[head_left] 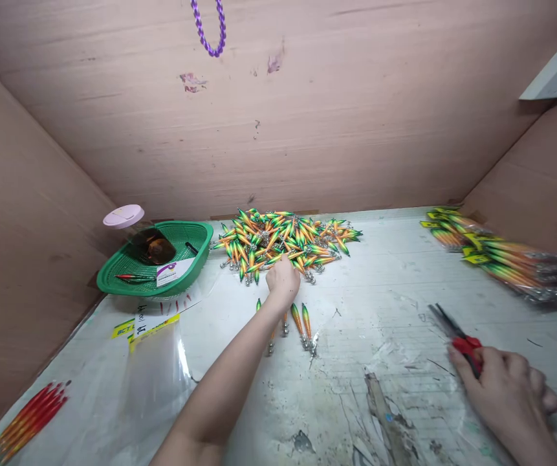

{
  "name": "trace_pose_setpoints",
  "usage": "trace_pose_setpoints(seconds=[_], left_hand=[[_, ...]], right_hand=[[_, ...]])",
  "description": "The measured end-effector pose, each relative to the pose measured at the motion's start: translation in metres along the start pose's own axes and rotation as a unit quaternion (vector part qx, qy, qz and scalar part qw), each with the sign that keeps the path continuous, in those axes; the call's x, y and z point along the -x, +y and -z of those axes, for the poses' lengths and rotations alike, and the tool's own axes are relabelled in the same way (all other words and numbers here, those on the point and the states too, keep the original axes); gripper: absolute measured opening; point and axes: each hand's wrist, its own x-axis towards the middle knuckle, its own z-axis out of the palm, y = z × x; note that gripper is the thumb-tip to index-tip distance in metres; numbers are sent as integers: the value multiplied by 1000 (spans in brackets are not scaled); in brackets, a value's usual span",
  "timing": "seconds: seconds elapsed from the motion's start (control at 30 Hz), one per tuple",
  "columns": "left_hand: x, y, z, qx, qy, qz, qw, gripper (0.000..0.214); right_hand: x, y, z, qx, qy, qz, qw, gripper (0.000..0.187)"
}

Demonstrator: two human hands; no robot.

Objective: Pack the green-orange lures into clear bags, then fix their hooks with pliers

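Observation:
My left hand (283, 281) is closed at the near edge of a heap of green, yellow and orange squid jigs (244, 239) with metal hook ends. Its fingertips are turned away, so whatever they grip is hidden. Just in front of the heap several more squid jigs (302, 327) lie side by side, partly covered by my left forearm. At the right, my right hand (506, 388) is wrapped round red-handled scissors (467, 346), whose dark blades point up and left, away from the heap.
A green basket (203, 259) at the left holds a lidded jar (149, 244) and a label card. Clear plastic bags (156, 369) lie before it. Red-orange jigs (30, 421) sit at the lower left, bagged jigs (511, 259) at the right. Wooden walls enclose the table.

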Motion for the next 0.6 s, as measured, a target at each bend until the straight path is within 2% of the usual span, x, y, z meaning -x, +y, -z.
trace_pose_setpoints(seconds=[0.07, 0.17, 0.23, 0.3, 0.4, 0.5, 0.6], left_hand=[[-4, 4, -3, -4, -4, 12, 1000, 33], [-5, 3, -4, -8, -2, 13, 1000, 33], [-4, 3, -2, -9, 12, 0, 1000, 33], [-3, 4, 1, -7, 32, -26, 999, 32], [3, 6, 9, 5, 62, -78, 995, 22], [20, 1, 17, 19, 89, -130, 987, 20], [49, -16, 21, 31, 106, -186, 976, 16]], right_hand=[[2, -10, 5, 44, 27, 6, 999, 46], [-10, -40, 28, 58, 50, 43, 996, 50], [-30, -71, 41, 5, 16, 94, 995, 47], [-59, -108, 43, -37, -44, 172, 983, 36], [-108, -164, 21, -56, -107, 243, 962, 19], [-149, -207, -8, -39, -140, 276, 950, 27], [-175, -230, -25, -19, -155, 302, 940, 32]])
